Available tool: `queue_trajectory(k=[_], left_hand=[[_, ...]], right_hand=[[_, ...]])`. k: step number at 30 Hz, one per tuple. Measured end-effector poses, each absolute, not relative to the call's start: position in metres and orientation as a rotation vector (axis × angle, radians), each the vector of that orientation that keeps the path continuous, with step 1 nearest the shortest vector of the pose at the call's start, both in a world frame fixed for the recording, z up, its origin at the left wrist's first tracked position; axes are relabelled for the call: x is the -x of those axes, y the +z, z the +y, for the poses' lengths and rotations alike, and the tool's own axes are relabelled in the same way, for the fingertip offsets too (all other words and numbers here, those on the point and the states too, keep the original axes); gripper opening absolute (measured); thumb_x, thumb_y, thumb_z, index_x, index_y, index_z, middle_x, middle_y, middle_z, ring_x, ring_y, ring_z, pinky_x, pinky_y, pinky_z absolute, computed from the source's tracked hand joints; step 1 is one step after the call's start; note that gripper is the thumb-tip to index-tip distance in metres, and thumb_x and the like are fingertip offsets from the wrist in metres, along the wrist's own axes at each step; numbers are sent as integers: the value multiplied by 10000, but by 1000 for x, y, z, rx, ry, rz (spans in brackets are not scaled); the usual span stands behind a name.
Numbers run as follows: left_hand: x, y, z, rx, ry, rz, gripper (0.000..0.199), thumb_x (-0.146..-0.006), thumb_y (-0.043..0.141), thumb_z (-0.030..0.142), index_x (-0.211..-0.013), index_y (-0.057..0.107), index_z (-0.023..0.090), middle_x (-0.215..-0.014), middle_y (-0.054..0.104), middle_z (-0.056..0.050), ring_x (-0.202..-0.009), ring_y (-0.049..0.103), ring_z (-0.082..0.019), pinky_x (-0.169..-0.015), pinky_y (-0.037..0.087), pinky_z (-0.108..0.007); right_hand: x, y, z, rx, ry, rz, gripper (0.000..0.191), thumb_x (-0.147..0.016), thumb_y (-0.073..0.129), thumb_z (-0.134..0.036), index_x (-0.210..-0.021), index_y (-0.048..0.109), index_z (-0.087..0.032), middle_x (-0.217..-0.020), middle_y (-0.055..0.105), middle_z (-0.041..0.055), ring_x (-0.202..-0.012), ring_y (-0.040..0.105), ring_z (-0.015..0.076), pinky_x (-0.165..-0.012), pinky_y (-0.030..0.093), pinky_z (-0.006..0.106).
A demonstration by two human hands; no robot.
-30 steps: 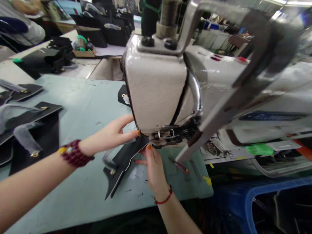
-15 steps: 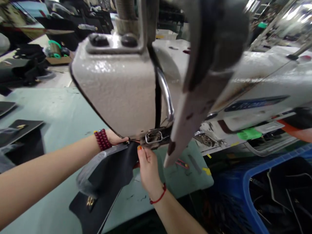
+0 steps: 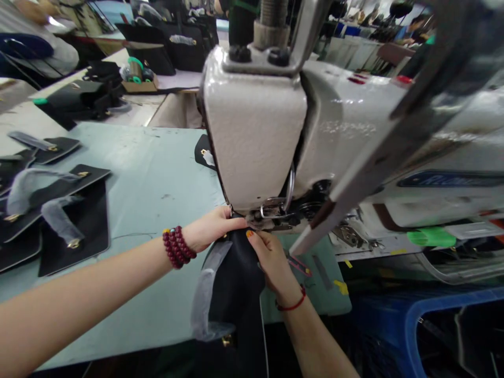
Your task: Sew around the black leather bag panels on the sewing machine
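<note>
A black leather bag panel [image 3: 240,283] hangs from the sewing machine [image 3: 255,126] toward me and over the table's front edge. Its handle [image 3: 202,304] is wrapped in clear plastic and has gold fittings. My left hand [image 3: 212,227], with dark red beads at the wrist, grips the panel's left side close under the machine head. My right hand [image 3: 271,257], wearing a red string bracelet, pinches the right edge with the thumb on top. The needle area lies just beyond my fingers and is partly hidden by them and the machine head.
Several black panels with wrapped handles [image 3: 74,226] lie at left on the green tabletop [image 3: 145,194]. Another black piece [image 3: 205,152] sits behind the machine. A cutter [image 3: 299,265] lies right of my right hand. A blue crate [image 3: 409,320] with black pieces stands lower right.
The view has shifted, with the machine and hands now farther right. The panel has swung from slanting leftward to hanging nearly straight toward me. Both hands still hold it.
</note>
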State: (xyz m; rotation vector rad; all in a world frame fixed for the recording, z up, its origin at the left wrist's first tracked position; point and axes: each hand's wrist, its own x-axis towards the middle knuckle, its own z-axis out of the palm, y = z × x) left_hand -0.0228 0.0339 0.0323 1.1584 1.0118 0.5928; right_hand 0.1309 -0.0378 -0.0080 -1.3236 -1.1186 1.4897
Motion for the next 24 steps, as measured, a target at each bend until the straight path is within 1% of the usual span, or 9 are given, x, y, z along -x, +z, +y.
queue_trajectory(k=[5, 8, 11, 14, 17, 18, 20, 22, 24], left_hand=[[21, 25, 23, -1099, 664, 938, 344, -764, 764, 360, -1040, 769, 156, -979, 787, -58, -940, 704, -241, -930, 531, -362], [20, 25, 21, -1070, 696, 898, 345, -783, 754, 350, -1067, 763, 153, -1038, 783, -68, -1003, 701, -254, -1008, 500, -390], [19, 28, 24, -1103, 703, 878, 378, -777, 765, 360, -1100, 755, 163, -1074, 777, -65, -1067, 684, -263, -1049, 483, -386], [24, 30, 29, -1218, 696, 946, 378, -811, 720, 409, -1101, 750, 167, -1077, 774, -65, -1082, 677, -278, -1033, 500, -395], [39, 22, 23, -1382, 723, 1141, 392, -861, 645, 475, -1058, 751, 153, -1064, 769, -87, -1069, 678, -299, -1015, 515, -422], [46, 15, 16, -1401, 766, 1226, 412, -873, 629, 490, -1080, 740, 152, -1102, 758, -96, -1094, 671, -302, -1027, 512, -426], [60, -4, -8, -1353, 897, 1379, 482, -884, 619, 504, -1221, 670, 162, -1275, 693, -112, -1194, 632, -300, -1066, 497, -422], [72, -26, -38, -1269, 968, 1440, 618, -887, 625, 504, -1413, 511, 200, -1476, 548, -118, -1309, 564, -298, -1098, 484, -422], [77, -42, -64, -1288, 872, 1395, 719, -868, 655, 515, -1485, 427, 223, -1542, 476, -122, -1379, 503, -320, -1145, 440, -454]], right_hand=[[-150, -3, -32, 1276, 1630, -1167, 460, -874, 590, -582, -722, 584, -147, -658, 508, -1, -607, 426, 114, -542, 320, 216], [-154, -1, -29, 1257, 1684, -1168, 478, -866, 600, -597, -705, 581, -148, -664, 527, 6, -619, 453, 120, -547, 329, 219], [-156, 4, -26, 1236, 1704, -1183, 473, -868, 597, -584, -676, 562, -154, -667, 534, 10, -638, 477, 129, -557, 337, 224], [-163, 13, -30, 1263, 1660, -1302, 419, -886, 589, -506, -655, 513, -165, -642, 485, -7, -622, 447, 118, -551, 312, 221], [-172, 23, -43, 1308, 1590, -1491, 397, -910, 565, -408, -624, 412, -179, -607, 385, -31, -581, 383, 95, -527, 265, 216], [-175, 25, -49, 1314, 1586, -1532, 407, -924, 549, -392, -619, 380, -183, -597, 352, -37, -566, 362, 89, -518, 252, 215], [-178, 24, -61, 1306, 1612, -1543, 432, -952, 523, -404, -619, 355, -185, -587, 314, -43, -543, 334, 80, -503, 236, 214], [-176, 18, -72, 1284, 1651, -1469, 457, -969, 515, -452, -628, 374, -182, -588, 324, -43, -541, 334, 79, -498, 238, 212], [-172, 9, -80, 1257, 1679, -1372, 467, -966, 526, -493, -644, 417, -174, -597, 362, -37, -549, 353, 82, -497, 253, 211]])
